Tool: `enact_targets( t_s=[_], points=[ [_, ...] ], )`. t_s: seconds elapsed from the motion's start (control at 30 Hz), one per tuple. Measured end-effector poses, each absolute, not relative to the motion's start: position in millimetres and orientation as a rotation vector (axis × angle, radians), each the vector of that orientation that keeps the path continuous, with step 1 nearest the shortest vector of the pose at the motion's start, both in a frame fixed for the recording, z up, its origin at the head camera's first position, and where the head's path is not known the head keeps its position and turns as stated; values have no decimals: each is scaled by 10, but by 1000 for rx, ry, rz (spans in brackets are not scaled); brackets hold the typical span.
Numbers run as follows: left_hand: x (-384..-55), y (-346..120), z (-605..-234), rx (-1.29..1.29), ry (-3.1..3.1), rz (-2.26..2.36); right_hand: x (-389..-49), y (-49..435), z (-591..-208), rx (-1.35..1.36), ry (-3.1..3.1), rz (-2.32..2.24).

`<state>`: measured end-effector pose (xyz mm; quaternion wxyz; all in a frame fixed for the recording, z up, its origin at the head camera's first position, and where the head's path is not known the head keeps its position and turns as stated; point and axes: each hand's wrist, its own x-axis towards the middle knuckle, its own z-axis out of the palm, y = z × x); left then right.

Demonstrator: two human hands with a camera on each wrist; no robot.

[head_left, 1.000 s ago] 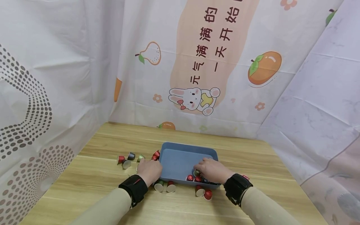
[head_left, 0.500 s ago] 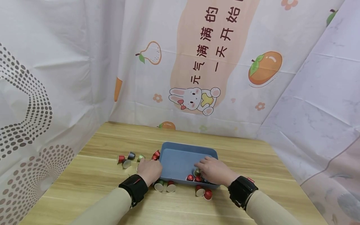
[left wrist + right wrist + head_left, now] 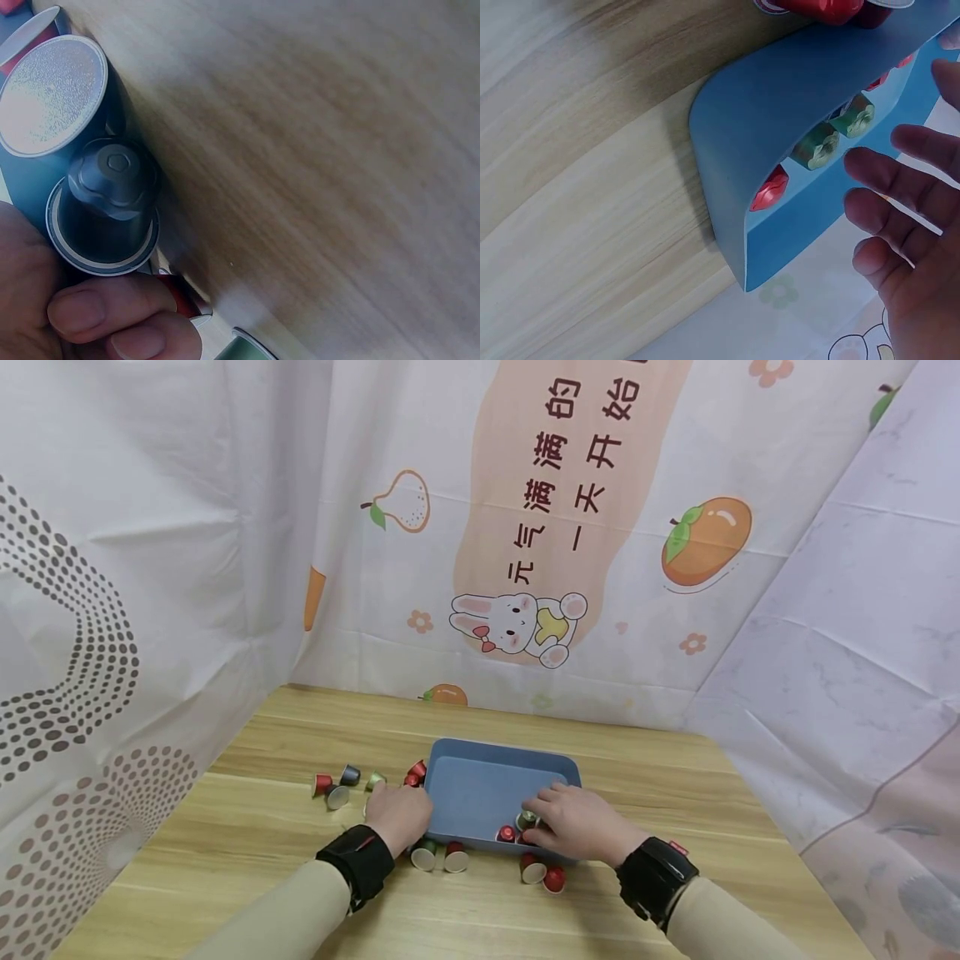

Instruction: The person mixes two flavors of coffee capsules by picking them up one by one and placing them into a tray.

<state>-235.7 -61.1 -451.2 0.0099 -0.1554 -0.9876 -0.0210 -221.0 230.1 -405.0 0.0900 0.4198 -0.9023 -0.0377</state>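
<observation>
Coffee capsules (image 3: 506,834) are held in the blue tray (image 3: 465,789), near the right hand (image 3: 581,822), whose grip is spread apart. The left hand (image 3: 400,817) is curled by the tray, but whether anything is gripped cannot be told. If the tray is bumped, loose capsules (image 3: 455,858) on the counter (image 3: 465,918) could be rolled away.

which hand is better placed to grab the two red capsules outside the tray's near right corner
Probably the right hand: open and near the red capsules. The left hand is farther, by the left end of the tray.
</observation>
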Motion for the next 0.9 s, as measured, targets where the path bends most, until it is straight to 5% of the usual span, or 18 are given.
enact_targets(
  t_s=[0.9],
  points=[
    [-2345,-600,-4483,-485,-3098,-87,-1996,2356,-4013,1356,-2817,112]
  ],
)
